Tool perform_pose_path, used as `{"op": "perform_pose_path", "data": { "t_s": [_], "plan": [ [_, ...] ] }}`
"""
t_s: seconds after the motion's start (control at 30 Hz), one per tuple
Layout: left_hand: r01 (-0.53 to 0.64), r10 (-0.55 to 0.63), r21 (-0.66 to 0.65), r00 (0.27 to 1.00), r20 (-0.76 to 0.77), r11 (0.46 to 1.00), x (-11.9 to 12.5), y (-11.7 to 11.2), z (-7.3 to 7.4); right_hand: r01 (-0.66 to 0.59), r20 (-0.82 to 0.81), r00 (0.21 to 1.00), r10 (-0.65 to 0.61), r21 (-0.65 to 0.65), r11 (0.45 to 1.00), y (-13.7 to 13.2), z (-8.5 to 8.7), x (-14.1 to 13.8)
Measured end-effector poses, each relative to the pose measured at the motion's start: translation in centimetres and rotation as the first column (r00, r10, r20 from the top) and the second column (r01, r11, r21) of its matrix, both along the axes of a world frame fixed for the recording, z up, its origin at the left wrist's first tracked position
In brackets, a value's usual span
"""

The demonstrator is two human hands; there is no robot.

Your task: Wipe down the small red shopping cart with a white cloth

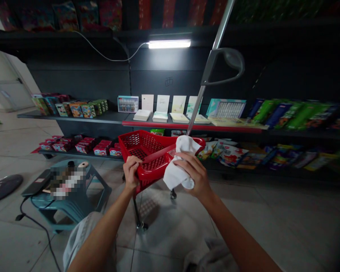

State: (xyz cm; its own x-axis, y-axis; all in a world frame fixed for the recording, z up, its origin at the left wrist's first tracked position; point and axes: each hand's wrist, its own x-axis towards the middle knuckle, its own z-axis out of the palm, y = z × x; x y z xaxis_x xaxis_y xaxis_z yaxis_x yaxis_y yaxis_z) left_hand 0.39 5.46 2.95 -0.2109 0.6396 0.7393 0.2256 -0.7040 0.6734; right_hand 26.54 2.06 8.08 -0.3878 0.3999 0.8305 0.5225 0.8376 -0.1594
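A red plastic shopping basket (151, 173) on wheeled legs is tilted in front of me, with rows of holes in its sides. At its near left end, my left hand (132, 172) is closed round the rim or the handle's end. My right hand (194, 172) grips a white cloth (175, 173) against the basket's right part, and the cloth hides the edge beneath it. Behind the cloth rises a slanted metal pole (195, 107) with a grey loop handle (223, 68). How the pole joins the basket is hidden.
Dark shelves (96, 118) stand ahead, holding books (160, 115), small boxes (82, 109) and snack bags (232, 153). A lit tube lamp (169, 44) hangs above. To the left, a blue-green stool (76, 204) carries a dark device with a cable (39, 223) trailing to the floor.
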Motion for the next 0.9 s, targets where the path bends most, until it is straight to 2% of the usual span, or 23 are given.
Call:
{"op": "perform_pose_path", "data": {
  "t_s": [0.17,0.33,0.57,0.63,0.67,0.7,0.73,0.8,0.83,0.87,0.9],
  "plan": [
    [0.050,-0.049,-0.016,0.998,0.035,0.999,-1.6,-0.3,0.7,0.061,-0.096,0.994,-0.057,0.035,0.998,2.0,-0.2,1.3],
    [0.140,-0.139,-0.029,0.989,0.046,0.990,-4.7,-0.1,1.0,0.144,-0.169,0.976,-0.137,0.034,0.989,3.8,-0.9,3.2],
    [0.279,-0.275,-0.061,0.959,0.063,0.958,-9.4,0.5,1.6,0.142,-0.121,0.983,-0.138,0.019,0.990,2.7,-0.7,3.2],
    [0.304,-0.299,-0.059,0.951,0.073,0.951,-10.2,0.6,1.7,0.150,-0.213,0.966,-0.149,-0.009,0.989,2.9,-1.0,3.1],
    [0.310,-0.306,-0.054,0.949,0.080,0.949,-10.5,0.6,1.7,0.168,-0.314,0.934,-0.168,-0.028,0.985,3.2,-1.3,3.1],
    [0.312,-0.308,-0.045,0.947,0.087,0.949,-10.8,0.6,1.7,0.187,-0.451,0.872,-0.192,-0.056,0.981,3.8,-1.6,3.2],
    [0.307,-0.304,-0.031,0.948,0.091,0.951,-11.0,0.5,1.7,0.198,-0.610,0.763,-0.212,-0.092,0.976,4.6,-1.9,3.3],
    [0.281,-0.279,-0.008,0.956,0.093,0.960,-11.3,0.4,1.7,0.142,-0.876,0.436,-0.207,-0.160,0.977,6.2,-2.4,3.5],
    [0.258,-0.257,0.000,0.961,0.101,0.966,-11.4,0.4,1.7,0.078,-0.945,0.271,-0.185,-0.170,0.982,7.0,-2.6,3.6],
    [0.233,-0.232,0.003,0.966,0.116,0.972,-11.5,0.4,1.6,0.004,-0.978,0.139,-0.156,-0.157,0.988,7.7,-2.5,3.7],
    [0.216,-0.213,-0.001,0.967,0.137,0.976,-11.6,0.5,1.6,-0.067,-0.991,0.053,-0.123,-0.127,0.990,8.2,-2.4,3.7]
  ]
}}
